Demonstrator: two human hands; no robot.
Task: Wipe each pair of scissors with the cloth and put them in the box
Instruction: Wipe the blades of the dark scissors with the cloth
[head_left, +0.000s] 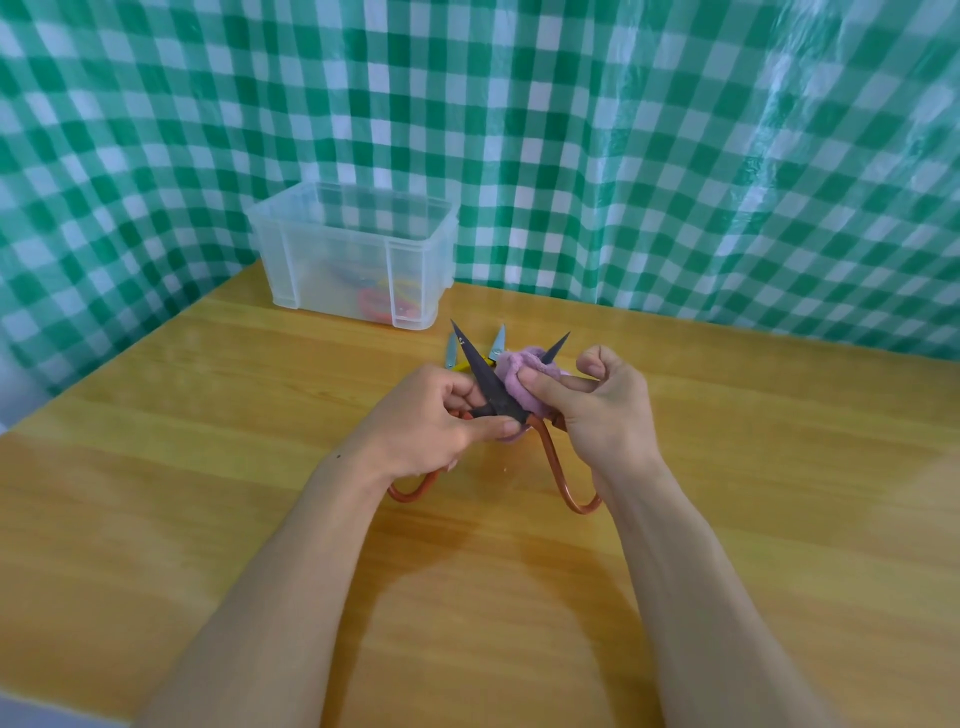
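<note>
Large scissors (480, 371) with black blades and red-brown loop handles are spread wide above the table. My left hand (434, 418) pinches the left blade near the pivot. My right hand (605, 402) presses a bunched purple cloth (511, 376) around the right blade, whose tip sticks out past the cloth. Behind them on the table lies a small pair of snips (496, 343) with yellow handles and silver blades, partly hidden by the cloth. A clear plastic box (311, 249) stands at the back, with red and yellow-handled scissors inside.
The wooden table (208, 467) has its left edge running diagonally at the left. A green and white checked sheet (675, 156) hangs close behind the table and box.
</note>
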